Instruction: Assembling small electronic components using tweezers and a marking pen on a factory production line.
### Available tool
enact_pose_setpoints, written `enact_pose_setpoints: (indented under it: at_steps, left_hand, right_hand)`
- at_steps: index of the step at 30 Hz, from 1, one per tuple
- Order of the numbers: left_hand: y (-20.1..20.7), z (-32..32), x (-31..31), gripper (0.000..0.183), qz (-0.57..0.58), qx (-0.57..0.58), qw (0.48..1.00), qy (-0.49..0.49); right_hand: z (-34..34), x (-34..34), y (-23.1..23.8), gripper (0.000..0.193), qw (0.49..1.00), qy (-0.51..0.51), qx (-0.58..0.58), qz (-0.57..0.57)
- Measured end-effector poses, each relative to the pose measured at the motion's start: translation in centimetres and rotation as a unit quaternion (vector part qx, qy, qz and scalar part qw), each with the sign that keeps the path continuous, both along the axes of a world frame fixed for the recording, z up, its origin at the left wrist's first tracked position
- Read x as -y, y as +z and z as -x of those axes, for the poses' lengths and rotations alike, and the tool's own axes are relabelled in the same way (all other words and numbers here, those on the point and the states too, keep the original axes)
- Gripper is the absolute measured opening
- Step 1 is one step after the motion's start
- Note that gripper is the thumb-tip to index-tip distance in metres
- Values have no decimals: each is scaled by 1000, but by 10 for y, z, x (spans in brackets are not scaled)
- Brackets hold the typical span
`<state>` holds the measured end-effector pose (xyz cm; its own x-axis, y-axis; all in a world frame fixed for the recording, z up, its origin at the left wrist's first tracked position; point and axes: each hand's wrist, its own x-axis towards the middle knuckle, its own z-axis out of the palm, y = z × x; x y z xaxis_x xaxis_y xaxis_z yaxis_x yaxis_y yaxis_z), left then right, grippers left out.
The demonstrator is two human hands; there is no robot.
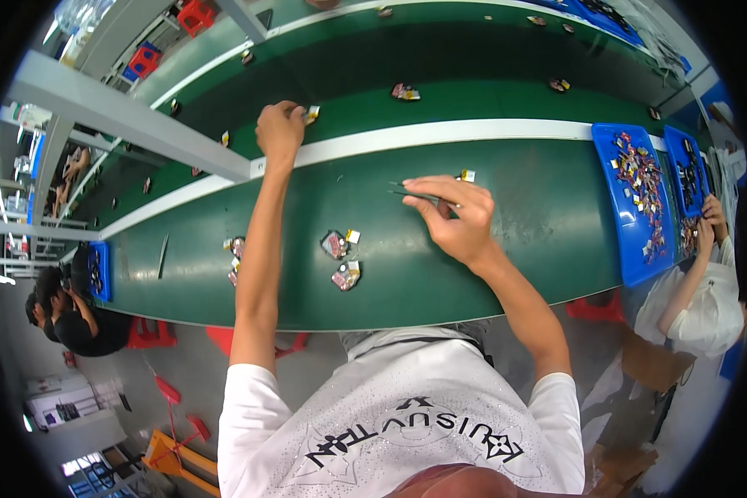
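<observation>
My left hand (280, 131) reaches over the white rail onto the green conveyor belt. Its fingers are curled and closed at a small electronic part (311, 115) with a yellow and white tab, mostly hidden behind them. Above the near green worktop, my right hand (458, 214) grips a pair of dark tweezers (400, 190) with the tips pointing left. Another tabbed part (467, 176) shows just behind that hand. Between my arms lie two similar parts, one (334, 244) just beyond the other (346, 275). More parts (237, 247) are partly covered by my left forearm.
A white rail (473, 130) divides worktop and belt; a grey post (133, 112) slants down at the left. Further parts (405, 91) sit along the belt. Blue trays (631, 249) of parts stand at right, near a co-worker's hands (710, 217). A thin tool (163, 256) lies left.
</observation>
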<state>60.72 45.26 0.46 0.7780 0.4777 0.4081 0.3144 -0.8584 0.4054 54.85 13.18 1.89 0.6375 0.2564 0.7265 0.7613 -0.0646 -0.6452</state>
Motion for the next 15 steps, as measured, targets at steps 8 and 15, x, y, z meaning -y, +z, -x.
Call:
enact_pose_setpoints:
  at_steps: [8, 15]
  left_hand:
    - [29, -62, 68, 21, 266, -43, 949, -161]
    - [0, -100, 92, 18, 268, -130, 927, -229]
  right_hand:
    - [1, 1, -7, 17, 1000, 8, 0, -6]
    - [10, -4, -5, 16, 999, 13, -29, 17]
